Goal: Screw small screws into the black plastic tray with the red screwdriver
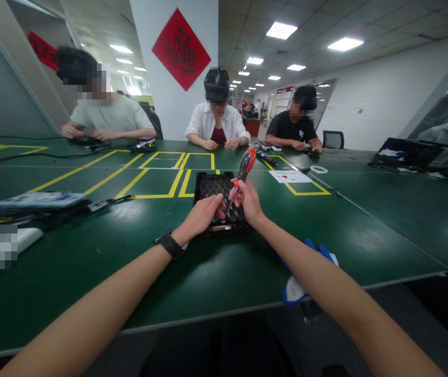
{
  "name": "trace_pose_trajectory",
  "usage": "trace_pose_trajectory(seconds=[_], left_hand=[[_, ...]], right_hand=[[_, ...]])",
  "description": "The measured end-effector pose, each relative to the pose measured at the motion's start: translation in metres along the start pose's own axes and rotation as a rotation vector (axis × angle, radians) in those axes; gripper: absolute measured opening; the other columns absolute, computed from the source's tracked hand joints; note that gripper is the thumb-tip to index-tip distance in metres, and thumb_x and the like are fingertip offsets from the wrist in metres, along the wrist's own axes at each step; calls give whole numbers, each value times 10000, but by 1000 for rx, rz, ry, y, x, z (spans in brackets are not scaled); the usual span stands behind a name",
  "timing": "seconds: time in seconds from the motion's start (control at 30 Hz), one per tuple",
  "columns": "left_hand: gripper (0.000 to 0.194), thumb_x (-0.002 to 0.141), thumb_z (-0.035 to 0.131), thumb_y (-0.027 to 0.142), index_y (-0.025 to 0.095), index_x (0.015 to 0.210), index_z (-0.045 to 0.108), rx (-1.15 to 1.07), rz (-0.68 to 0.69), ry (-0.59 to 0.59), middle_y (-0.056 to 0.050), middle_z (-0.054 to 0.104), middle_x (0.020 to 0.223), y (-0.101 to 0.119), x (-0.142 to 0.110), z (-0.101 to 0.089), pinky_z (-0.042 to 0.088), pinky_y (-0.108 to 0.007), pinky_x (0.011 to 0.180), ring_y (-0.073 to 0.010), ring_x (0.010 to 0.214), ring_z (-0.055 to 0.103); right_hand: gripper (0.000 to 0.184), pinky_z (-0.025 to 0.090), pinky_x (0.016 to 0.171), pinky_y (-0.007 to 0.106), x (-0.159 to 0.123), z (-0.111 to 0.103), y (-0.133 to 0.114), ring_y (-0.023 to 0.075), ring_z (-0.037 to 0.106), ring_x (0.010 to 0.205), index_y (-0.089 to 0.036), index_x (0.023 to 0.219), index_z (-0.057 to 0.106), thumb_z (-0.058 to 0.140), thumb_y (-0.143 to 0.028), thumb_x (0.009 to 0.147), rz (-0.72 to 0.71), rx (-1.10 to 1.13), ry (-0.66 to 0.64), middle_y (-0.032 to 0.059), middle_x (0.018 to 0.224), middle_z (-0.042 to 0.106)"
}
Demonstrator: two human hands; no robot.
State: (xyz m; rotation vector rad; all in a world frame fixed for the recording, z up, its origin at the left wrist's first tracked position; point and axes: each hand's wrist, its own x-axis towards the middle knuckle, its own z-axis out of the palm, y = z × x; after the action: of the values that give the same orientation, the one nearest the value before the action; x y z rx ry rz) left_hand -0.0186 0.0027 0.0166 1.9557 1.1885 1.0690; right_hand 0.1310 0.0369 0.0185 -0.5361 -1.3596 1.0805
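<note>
Right hand (248,203) pinches a seemingly light, stiff screwdriver (241,175), best held by the thick handle (246,165) above that grip; left hand (203,214), hold unclear, lies over the black case (212,184) below.

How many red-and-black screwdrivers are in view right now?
1: the screwdriver in the right hand, its shaft slanting down toward the black tray. Others could be hidden farther off.

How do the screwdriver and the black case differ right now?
The screwdriver is slim; the case is broad and boxy. The screwdriver slants tip-down in the right hand, while the case lies on the green table. The screwdriver has a red-and-black handle; the case looks mostly black. Both share some black.
</note>
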Motion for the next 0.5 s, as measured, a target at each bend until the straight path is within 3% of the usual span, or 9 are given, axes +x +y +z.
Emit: trace_pose_trajectory(seconds=[0.1,0.3,0.5], left_hand=[[527,875,280,551,152,811,618,62,22,13,-41,668,701,-1,1,0,425,-277,689,-159,675,591],[331,761,561,484,161,818,611,190,94,-9,-13,637,717,-10,2,1,402,-241,607,-128,636,544],[218,786,552,376,164,803,598,233,165,-37,-9,633,736,-14,3,0,412,-250,649,-129,665,549]], right_hand=[[245,266,360,168,0,-1,1,43,383,360,-174,952,503,393,-382,886,-6,4,-6,-47,551,544],[266,291,373,166,1,-1,2,43,410,375,-192,986,490,413,-424,882,-9,33,-54,-43,588,563],[286,305,376,171,1,0,2,49,425,384,-191,1006,489,421,-437,878,4,64,-110,-35,606,570]])
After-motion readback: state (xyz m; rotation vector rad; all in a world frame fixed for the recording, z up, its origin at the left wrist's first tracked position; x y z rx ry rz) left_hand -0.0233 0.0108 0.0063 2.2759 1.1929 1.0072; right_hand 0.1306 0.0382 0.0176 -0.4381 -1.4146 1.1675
